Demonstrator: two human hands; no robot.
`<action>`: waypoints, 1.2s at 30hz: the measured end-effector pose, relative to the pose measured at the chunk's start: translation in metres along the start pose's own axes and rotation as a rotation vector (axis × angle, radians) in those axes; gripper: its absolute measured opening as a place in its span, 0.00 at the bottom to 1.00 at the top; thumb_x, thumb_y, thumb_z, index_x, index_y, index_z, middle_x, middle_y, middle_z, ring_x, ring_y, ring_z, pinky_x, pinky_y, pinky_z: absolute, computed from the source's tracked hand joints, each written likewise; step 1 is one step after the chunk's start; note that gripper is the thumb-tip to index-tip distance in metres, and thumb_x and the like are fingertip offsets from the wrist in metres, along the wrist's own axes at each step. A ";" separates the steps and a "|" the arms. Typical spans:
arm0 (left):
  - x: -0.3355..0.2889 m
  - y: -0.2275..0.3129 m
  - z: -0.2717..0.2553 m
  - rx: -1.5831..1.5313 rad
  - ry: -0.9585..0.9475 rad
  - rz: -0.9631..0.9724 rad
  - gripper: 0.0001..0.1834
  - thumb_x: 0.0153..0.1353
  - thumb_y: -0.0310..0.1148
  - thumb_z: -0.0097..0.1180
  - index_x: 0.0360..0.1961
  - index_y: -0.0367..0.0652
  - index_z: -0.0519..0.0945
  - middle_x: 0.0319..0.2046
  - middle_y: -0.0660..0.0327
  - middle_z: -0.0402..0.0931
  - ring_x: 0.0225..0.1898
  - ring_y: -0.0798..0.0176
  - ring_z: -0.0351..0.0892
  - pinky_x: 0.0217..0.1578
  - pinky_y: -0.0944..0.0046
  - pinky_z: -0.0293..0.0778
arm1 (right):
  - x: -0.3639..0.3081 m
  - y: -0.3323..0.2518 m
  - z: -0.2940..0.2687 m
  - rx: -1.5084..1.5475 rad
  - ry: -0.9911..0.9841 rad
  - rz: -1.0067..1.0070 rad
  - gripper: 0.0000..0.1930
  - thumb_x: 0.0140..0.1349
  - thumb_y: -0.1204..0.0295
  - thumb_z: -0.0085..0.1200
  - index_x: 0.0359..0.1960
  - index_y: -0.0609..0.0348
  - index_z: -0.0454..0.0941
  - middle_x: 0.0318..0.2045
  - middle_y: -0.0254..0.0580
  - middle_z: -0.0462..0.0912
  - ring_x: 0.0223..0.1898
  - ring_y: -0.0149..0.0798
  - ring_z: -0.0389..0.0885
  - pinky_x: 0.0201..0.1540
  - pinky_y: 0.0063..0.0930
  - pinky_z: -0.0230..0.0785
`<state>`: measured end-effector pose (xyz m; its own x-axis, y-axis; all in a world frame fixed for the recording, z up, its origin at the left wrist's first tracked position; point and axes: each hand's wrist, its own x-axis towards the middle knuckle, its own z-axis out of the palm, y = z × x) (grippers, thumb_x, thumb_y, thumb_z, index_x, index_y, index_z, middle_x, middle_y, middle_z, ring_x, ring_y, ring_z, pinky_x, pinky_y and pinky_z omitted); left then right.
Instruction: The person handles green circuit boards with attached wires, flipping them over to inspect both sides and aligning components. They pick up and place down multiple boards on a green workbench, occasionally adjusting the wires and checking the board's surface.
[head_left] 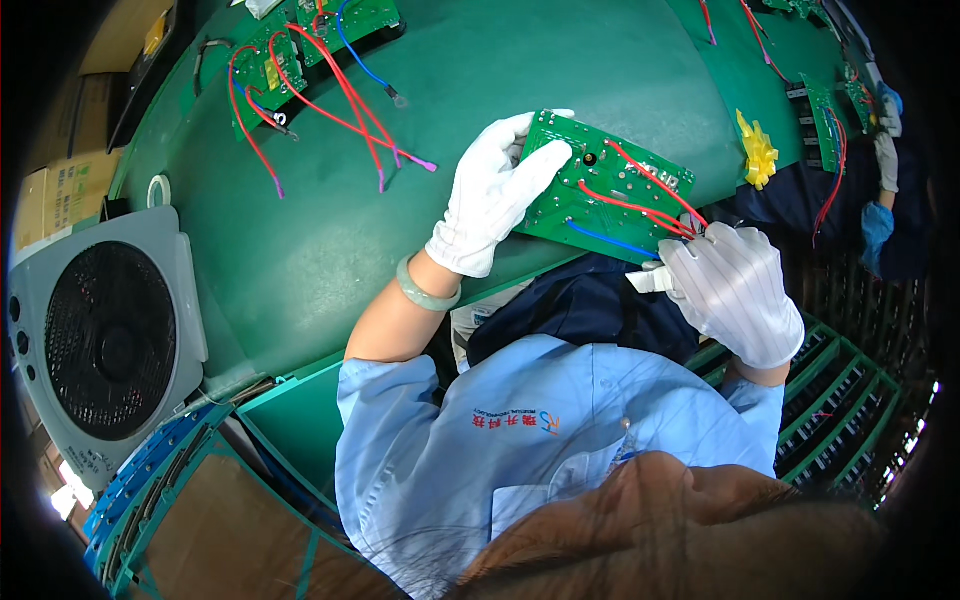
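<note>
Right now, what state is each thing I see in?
Circuit board: held, wires attached
Left hand: gloved, gripping the circuit board
Red wires: attached, far ends hidden
Blue wire: attached, running toward the right hand
Right hand: gloved, closed at the red wires
Upper-left boards: lying down, wires trailing
Fan: running or off, cannot tell

The circuit board (560, 205) is green, bearing red wires (640, 208) and one blue wire (612, 240). Left glove (490, 195) noted white, right glove (735, 285) white with fine stripes, bracelet (425, 290) pale green, shirt (570, 400) light blue. Work surface (300, 240) green; fan housing (183, 258) grey, grille (110, 340) black.
</note>
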<state>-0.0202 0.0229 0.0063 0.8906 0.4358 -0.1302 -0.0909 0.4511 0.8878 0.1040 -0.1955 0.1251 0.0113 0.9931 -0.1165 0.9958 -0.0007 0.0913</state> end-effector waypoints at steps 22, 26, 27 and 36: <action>0.007 0.000 -0.003 0.125 0.103 0.036 0.20 0.64 0.28 0.59 0.55 0.31 0.72 0.46 0.58 0.78 0.44 0.71 0.76 0.47 0.70 0.74 | -0.008 -0.008 0.009 0.076 0.129 0.047 0.16 0.49 0.67 0.58 0.42 0.53 0.80 0.39 0.34 0.81 0.26 0.31 0.74 0.23 0.25 0.67; 0.004 0.003 0.002 0.150 0.081 0.069 0.20 0.65 0.28 0.58 0.56 0.31 0.71 0.47 0.56 0.77 0.45 0.71 0.76 0.47 0.71 0.74 | -0.021 -0.001 0.027 0.173 0.058 0.112 0.21 0.51 0.65 0.59 0.49 0.56 0.79 0.33 0.34 0.81 0.22 0.31 0.75 0.23 0.26 0.67; 0.004 0.003 0.002 0.154 0.084 0.060 0.20 0.65 0.28 0.57 0.56 0.31 0.71 0.48 0.56 0.77 0.45 0.71 0.76 0.47 0.70 0.74 | -0.021 -0.002 0.027 0.196 0.077 0.130 0.21 0.53 0.65 0.58 0.49 0.56 0.79 0.34 0.35 0.81 0.22 0.31 0.76 0.22 0.27 0.67; 0.005 0.007 -0.002 0.152 0.118 0.089 0.20 0.66 0.27 0.56 0.57 0.32 0.71 0.52 0.55 0.76 0.48 0.69 0.76 0.51 0.68 0.72 | -0.030 0.011 0.040 0.505 0.826 0.487 0.16 0.52 0.87 0.60 0.44 0.63 0.82 0.37 0.46 0.85 0.35 0.41 0.84 0.40 0.27 0.76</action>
<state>-0.0174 0.0296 0.0110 0.8226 0.5612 -0.0914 -0.0907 0.2881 0.9533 0.1177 -0.2297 0.0904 0.5391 0.6451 0.5416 0.8254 -0.2765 -0.4923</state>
